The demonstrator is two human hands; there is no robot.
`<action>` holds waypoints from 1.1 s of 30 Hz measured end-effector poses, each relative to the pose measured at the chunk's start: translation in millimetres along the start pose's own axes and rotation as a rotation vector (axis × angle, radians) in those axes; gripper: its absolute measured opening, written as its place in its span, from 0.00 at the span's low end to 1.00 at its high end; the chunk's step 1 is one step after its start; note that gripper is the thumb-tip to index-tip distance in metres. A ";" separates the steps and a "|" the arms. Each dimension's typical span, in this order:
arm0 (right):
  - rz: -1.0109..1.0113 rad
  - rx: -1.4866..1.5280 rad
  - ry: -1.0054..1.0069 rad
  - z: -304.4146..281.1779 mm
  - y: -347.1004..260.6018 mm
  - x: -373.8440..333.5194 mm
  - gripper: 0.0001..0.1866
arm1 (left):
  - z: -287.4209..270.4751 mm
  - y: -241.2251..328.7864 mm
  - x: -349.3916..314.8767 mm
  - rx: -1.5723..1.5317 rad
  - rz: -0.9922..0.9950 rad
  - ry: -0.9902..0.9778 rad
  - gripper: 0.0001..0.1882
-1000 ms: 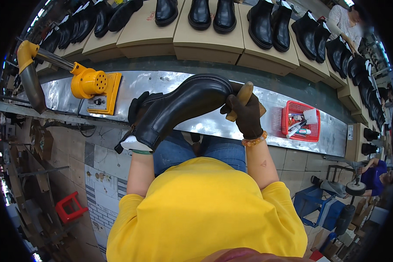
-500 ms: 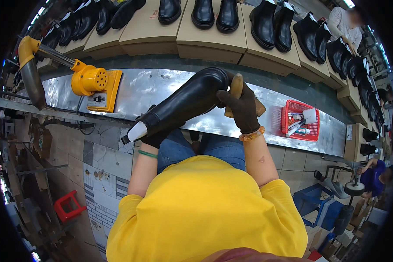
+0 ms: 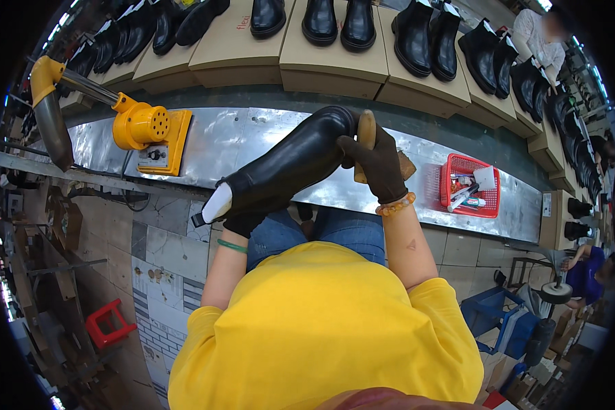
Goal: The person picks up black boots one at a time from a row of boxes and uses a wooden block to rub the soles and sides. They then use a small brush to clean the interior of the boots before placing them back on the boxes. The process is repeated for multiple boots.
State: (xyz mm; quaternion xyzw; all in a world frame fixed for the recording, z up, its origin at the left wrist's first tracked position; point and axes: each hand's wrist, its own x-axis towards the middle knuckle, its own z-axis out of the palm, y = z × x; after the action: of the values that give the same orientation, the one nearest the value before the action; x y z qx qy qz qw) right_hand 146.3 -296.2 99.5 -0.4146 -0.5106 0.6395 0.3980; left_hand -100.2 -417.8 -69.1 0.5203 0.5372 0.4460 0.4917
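A glossy black ankle boot [image 3: 290, 154] is held aslant over the metal bench, its toe up and right and its white-lined opening down and left. My left hand [image 3: 244, 223], in a dark glove, supports it from beneath near the shaft; most of its fingers are hidden behind the boot. Beside the toe, my gloved right hand [image 3: 377, 164] is closed round a tan, wooden-looking piece [image 3: 366, 131] with a rounded end. Another tan part [image 3: 406, 165] shows past the back of that hand; whether both are one object I cannot tell.
A yellow blower [image 3: 143, 130] stands on the metal bench [image 3: 246, 123] at left. At right sits a red basket [image 3: 493, 208] with tubes and small tools. Cardboard boxes [image 3: 331, 72] carrying black boots line the back. A red stool [image 3: 109, 323] is on the floor. Other people are at right.
The tan piece in my right hand has tipped more upright beside the toe. The boot and both hands have shifted only slightly.
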 end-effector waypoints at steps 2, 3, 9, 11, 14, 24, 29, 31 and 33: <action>0.023 -0.012 -0.002 -3.6 4.1 3.7 0.16 | 0.8 -4.5 -1.9 -0.179 -0.032 -0.006 0.40; 0.031 -0.023 0.004 -4.6 6.3 4.6 0.16 | 1.4 -5.2 -2.8 -0.231 -0.040 -0.007 0.40; 0.092 -0.064 -0.005 -6.6 15.8 9.5 0.17 | 1.0 -1.3 -13.7 -0.398 -0.040 -0.017 0.32; 0.147 -0.100 -0.025 -6.7 14.6 12.2 0.17 | -1.0 -0.7 -15.8 -0.479 -0.031 -0.058 0.29; 0.210 -0.107 -0.049 -10.9 29.6 21.3 0.20 | 1.7 3.8 -16.2 -0.231 0.050 -0.071 0.30; 0.347 -0.134 -0.148 -31.0 55.0 45.5 0.26 | -6.2 -32.1 -8.1 -1.005 -0.170 0.093 0.33; 0.379 -0.003 -0.214 -49.2 105.2 33.5 0.26 | -8.9 59.2 22.3 -1.307 -0.055 -0.122 0.42; 0.488 0.129 -0.202 -46.4 129.8 25.6 0.23 | -25.3 32.1 25.8 -1.515 -0.047 -0.254 0.47; 0.435 0.179 -0.128 -36.2 148.7 16.9 0.21 | -30.8 22.5 36.6 -1.469 -0.033 -0.198 0.48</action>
State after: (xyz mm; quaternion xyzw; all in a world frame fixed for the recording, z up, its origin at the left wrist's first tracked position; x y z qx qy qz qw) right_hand 161.8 -292.8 -53.7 -0.4367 -0.3748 0.7777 0.2530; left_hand -127.2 -378.9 -45.6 0.0869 0.0614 0.6341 0.7659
